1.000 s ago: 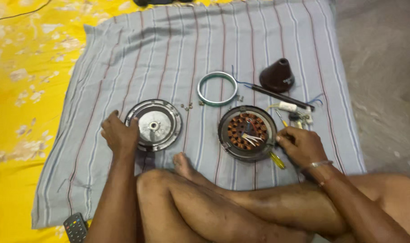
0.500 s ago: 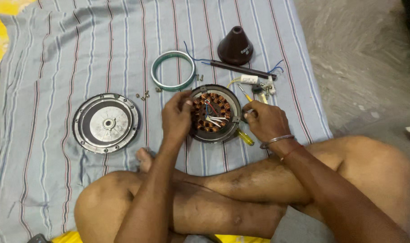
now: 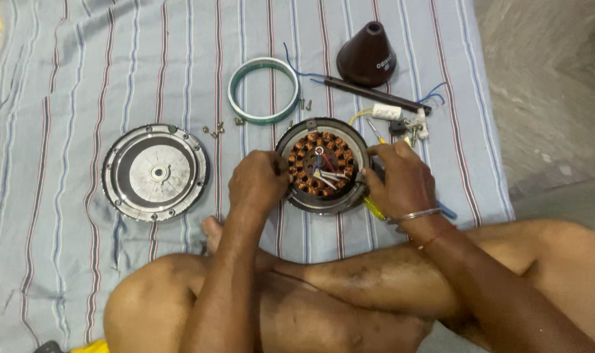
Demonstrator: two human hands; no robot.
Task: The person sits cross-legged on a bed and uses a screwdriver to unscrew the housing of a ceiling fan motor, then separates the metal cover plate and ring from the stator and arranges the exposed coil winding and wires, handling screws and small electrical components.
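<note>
The motor, a round housing with a ring of copper coils and loose red, blue and white wires at its centre, lies flat on the striped cloth just in front of the person's crossed legs. The left hand curls over its left rim, fingers bent and gripping the edge. The right hand cups the right rim in the same way, fingers closed on the metal, and seems also to pin a yellow-handled screwdriver beneath the palm; how firmly it has that tool cannot be told.

The likeliest trouble appears to be the centre wires: if the housing is turned or lifted, they could snag on a finger and pull at the fine windings, which would probably scratch or break easily. A grip on opposite rims alone may slip, since the metal looks smooth, and the screwdriver under the right palm could roll or jab the coils.

Just behind the motor lie small screws, a green ring, a capacitor with thin leads, a dark rod and a brown cone. A jolt of the cloth might scatter the screws into its folds. Well apart to the left rests the grey cover, out of harm's way.
</note>
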